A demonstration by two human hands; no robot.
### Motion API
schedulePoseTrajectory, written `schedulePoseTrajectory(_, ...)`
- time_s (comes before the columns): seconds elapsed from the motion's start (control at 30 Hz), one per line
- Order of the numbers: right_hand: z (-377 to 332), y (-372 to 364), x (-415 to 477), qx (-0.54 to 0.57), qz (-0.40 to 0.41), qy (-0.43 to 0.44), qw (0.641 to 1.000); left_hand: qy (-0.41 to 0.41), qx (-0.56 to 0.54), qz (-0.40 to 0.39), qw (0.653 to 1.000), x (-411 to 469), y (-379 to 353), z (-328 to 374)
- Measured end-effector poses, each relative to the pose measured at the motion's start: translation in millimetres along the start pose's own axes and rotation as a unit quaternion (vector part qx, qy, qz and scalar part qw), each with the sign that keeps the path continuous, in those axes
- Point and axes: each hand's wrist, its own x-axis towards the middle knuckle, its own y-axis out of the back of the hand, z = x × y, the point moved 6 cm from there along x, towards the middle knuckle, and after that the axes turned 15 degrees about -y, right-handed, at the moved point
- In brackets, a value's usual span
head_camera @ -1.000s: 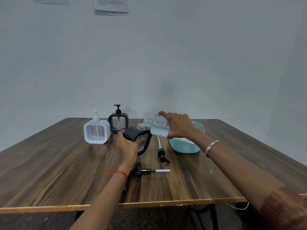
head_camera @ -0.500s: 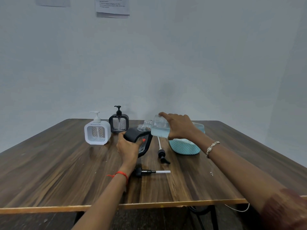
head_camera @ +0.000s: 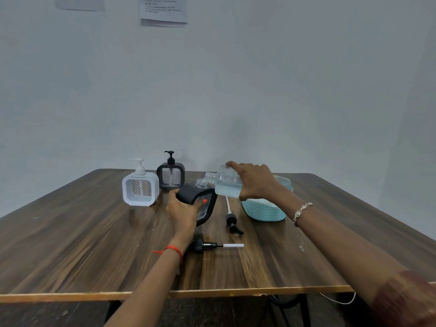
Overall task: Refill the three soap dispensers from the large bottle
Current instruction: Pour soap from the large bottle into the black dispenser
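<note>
My left hand (head_camera: pixel 182 212) grips a black square dispenser (head_camera: pixel 203 204) with its pump off, tilted to the right on the table. My right hand (head_camera: pixel 256 181) holds the large clear bottle (head_camera: pixel 226 182) of pale blue liquid almost on its side, its open neck pointing left just above the dispenser's clear neck (head_camera: pixel 200 184). A white dispenser (head_camera: pixel 140 190) and a second black dispenser (head_camera: pixel 171 175) stand upright at the back left, pumps on. Two loose black pumps lie on the table: one (head_camera: pixel 232 220) to the right of the tilted dispenser, the other pump (head_camera: pixel 212 245) nearer me.
A light blue knitted basket (head_camera: pixel 264 212) sits under my right wrist, right of the bottle. The wooden table (head_camera: pixel 70 244) ends in a front edge close to me. Papers hang on the grey wall behind. A cable dangles below the table's front right.
The view has tilted down slightly. Both hands keep their hold; bottle and tilted dispenser have barely moved.
</note>
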Motion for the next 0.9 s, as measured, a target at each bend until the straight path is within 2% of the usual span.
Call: schedulePoseTrajectory(0.9,-4.0,2.8,-0.3,0.0,-0.023,0.004,1.0,0.018,0.004,-0.006,1.0,-2.1,2.6,-1.3)
